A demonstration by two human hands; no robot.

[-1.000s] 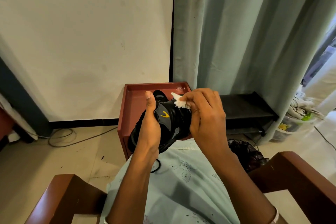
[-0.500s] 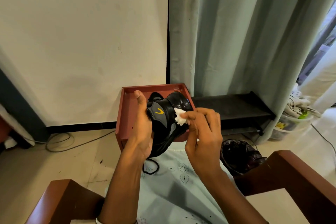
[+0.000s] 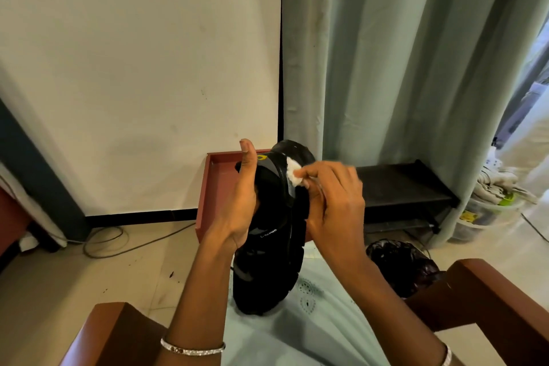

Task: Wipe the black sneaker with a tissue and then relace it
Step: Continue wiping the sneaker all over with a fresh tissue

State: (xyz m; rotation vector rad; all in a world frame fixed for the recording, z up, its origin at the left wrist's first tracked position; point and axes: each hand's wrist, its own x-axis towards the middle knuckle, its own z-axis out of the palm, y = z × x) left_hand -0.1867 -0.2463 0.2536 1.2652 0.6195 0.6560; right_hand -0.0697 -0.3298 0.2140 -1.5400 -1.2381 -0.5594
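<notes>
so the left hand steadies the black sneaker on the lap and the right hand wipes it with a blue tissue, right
Not quite: the head view shows the tissue is white, not blue. The left hand does steady the black sneaker on the lap while the right hand wipes it.

Soft daylight comes in from the right edge, where the floor [image 3: 531, 235] washes out white; the lower left corner is dim. The right hand [image 3: 332, 199] and the tissue [image 3: 294, 172] it pinches are smeared by motion, while the left hand [image 3: 237, 205] is sharp. The black sneaker [image 3: 267, 249] it grips swallows detail, with a faint sheen on top. The curtain [image 3: 401, 68] bows toward the edges.
</notes>
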